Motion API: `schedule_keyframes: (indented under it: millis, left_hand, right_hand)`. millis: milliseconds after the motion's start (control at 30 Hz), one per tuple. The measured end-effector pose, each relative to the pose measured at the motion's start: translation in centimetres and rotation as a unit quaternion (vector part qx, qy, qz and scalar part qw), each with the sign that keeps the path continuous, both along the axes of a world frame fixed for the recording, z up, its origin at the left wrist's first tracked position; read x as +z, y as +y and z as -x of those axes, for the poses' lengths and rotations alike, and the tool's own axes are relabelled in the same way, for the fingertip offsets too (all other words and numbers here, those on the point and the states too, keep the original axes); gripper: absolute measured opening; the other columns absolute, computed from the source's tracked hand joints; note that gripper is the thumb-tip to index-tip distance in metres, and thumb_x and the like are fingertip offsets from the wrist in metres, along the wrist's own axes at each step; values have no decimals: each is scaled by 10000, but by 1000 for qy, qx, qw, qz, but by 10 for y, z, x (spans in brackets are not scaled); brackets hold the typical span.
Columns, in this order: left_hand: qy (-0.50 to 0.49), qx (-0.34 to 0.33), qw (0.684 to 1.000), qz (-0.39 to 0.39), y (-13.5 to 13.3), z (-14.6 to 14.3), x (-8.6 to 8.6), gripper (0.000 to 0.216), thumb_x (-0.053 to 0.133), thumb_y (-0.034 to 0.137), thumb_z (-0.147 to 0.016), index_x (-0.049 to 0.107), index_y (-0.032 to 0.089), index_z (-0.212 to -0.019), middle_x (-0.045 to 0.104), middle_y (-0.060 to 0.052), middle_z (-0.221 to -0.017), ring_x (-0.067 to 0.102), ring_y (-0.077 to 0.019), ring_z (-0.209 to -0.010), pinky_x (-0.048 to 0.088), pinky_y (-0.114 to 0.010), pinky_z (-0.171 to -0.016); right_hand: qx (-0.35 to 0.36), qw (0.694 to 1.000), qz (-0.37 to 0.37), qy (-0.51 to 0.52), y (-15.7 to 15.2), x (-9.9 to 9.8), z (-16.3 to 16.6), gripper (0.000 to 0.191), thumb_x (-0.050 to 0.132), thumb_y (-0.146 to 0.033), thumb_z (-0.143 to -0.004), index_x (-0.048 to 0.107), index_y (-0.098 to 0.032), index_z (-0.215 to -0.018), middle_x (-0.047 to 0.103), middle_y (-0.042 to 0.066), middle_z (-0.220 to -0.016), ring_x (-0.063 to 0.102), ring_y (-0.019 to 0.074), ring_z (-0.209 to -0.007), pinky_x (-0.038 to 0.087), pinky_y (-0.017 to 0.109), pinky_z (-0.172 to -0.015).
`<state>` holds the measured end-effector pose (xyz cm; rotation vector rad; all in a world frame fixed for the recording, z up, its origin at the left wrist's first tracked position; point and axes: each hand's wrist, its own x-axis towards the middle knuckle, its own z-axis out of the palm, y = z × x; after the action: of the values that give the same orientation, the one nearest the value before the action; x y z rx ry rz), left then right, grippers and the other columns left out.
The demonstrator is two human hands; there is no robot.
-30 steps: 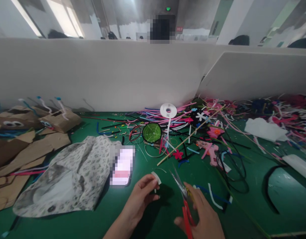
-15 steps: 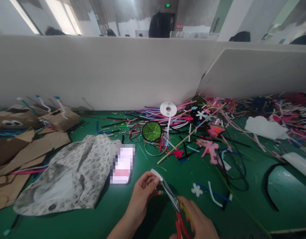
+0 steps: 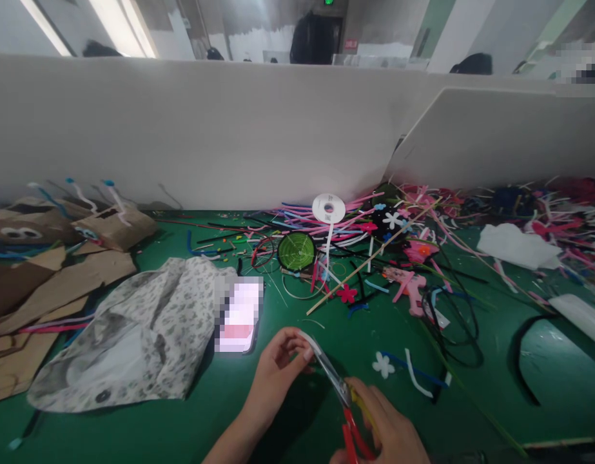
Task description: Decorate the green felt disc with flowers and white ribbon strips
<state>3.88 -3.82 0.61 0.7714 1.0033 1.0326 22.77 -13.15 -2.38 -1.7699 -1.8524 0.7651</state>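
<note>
Low in the middle, my left hand [image 3: 278, 368] pinches a small white strip [image 3: 305, 336] between thumb and fingers. My right hand [image 3: 391, 425] is wrapped round a pair of scissors [image 3: 332, 374] with red and yellow handles. The blades point up and left and lie along the strip, close to my left fingertips. Whether they are fully closed is hard to make out. On the green table to the right lie a white felt flower [image 3: 383, 365] and a bent white stem [image 3: 417, 374].
A lit phone [image 3: 240, 316] and a patterned cloth [image 3: 152, 341] lie left, beside cardboard pieces [image 3: 84, 283]. Farther back are a round green mat [image 3: 297, 251], a white spool [image 3: 329, 208], a wooden stick [image 3: 369, 259], a pink glue gun [image 3: 413, 290] and scattered coloured stems. A pale partition [image 3: 191, 135] stands behind.
The scissor blades now cover more of the white strip, and less of it shows. My left fingers have curled in slightly. The view has shifted a little.
</note>
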Motion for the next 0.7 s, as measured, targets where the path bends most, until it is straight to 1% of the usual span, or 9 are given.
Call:
schedule_keyframes:
  millis: [100, 233, 333, 467, 600, 700]
  left_hand:
    - [5, -11, 1000, -7, 1, 1, 1, 313, 774, 340, -681, 582, 180, -870, 615, 3, -763, 591, -131, -713, 535, -234, -596]
    - [2, -21, 1000, -9, 2, 3, 4, 303, 769, 321, -690, 557, 178, -852, 617, 7, -767, 578, -111, -677, 529, -233, -598]
    - [-12, -28, 1000, -6, 3, 3, 7, 315, 774, 311, -686, 532, 179, -841, 612, 12, -754, 568, -103, -653, 525, -237, -594]
    - [-29, -42, 999, -20, 6, 3, 10, 293, 762, 290, -706, 501, 175, -772, 585, 26, -728, 549, -84, -621, 505, -221, -577]
    - [-36, -51, 998, -30, 7, 2, 9, 305, 750, 280, -722, 462, 180, -741, 582, 35, -725, 546, -79, -612, 498, -217, -576]
    - [-39, -52, 997, -36, 6, 3, 9, 313, 747, 278, -728, 448, 183, -738, 583, 40, -720, 548, -76, -602, 490, -217, -577]
  right_hand:
    - [0, 1000, 10, 0, 0, 0, -1, 674, 613, -221, -605, 514, -284, -1269, 653, 48, -902, 596, 179, -631, 457, 235, -519]
    - [-2, 1000, 30, 0, 1, 1, -2, 694, 610, -215, -593, 511, -275, -1278, 644, 57, -935, 598, 186, -643, 442, 235, -495]
    - [0, 1000, 23, -5, 1, 4, -3, 695, 577, -184, -590, 520, -278, -1276, 645, 63, -962, 596, 182, -635, 454, 247, -522]
    - [-7, 1000, 25, 6, 0, 6, -3, 679, 601, -204, -603, 527, -281, -1274, 645, 70, -994, 606, 186, -655, 435, 228, -470]
    - [-4, 1000, 10, 1, -1, 2, -5, 671, 593, -187, -612, 526, -276, -1274, 643, 56, -958, 604, 163, -630, 441, 208, -460]
    - [12, 1000, -16, -7, -2, -2, -7, 687, 579, -165, -613, 503, -282, -1286, 641, 41, -925, 600, 146, -600, 440, 194, -445]
